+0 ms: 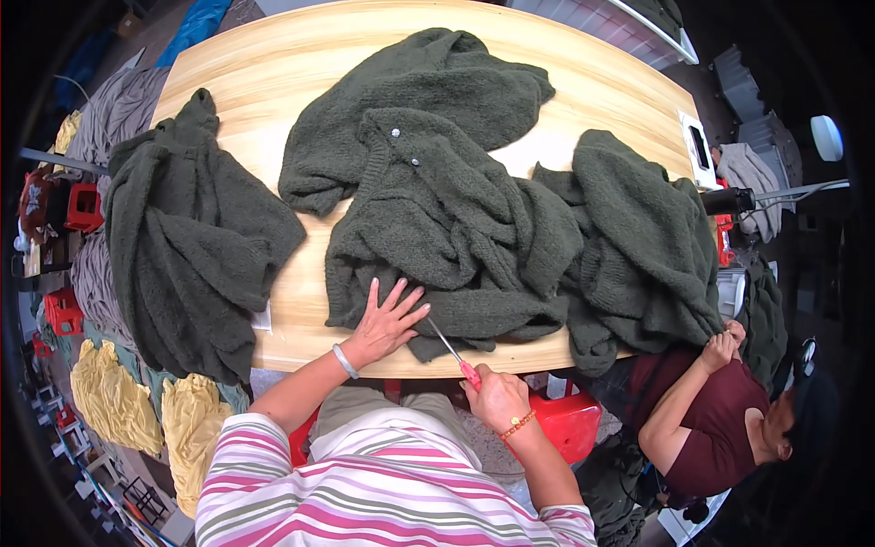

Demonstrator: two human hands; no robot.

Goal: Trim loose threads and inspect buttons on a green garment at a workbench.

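A dark green knitted cardigan (410, 210) lies bunched on the table right in front of me, two shiny buttons showing near its top. My left hand (381, 330) rests open on its lower edge, fingers spread over the knit. In my right hand (499, 399), at the table's near edge, is a slim metal tool with a pinkish-red handle (469, 374). Its thin shaft slants up and left toward the ribbed band, with the tip close to my left fingertips. The exact kind of tip cannot be made out.
More dark green knits lie on the wooden table (638, 73): one at the left (191, 237), one at the back (410, 82), one at the right (638, 246). A co-worker (711, 410) handles the right one. A red stool (567, 424) stands below the near edge.
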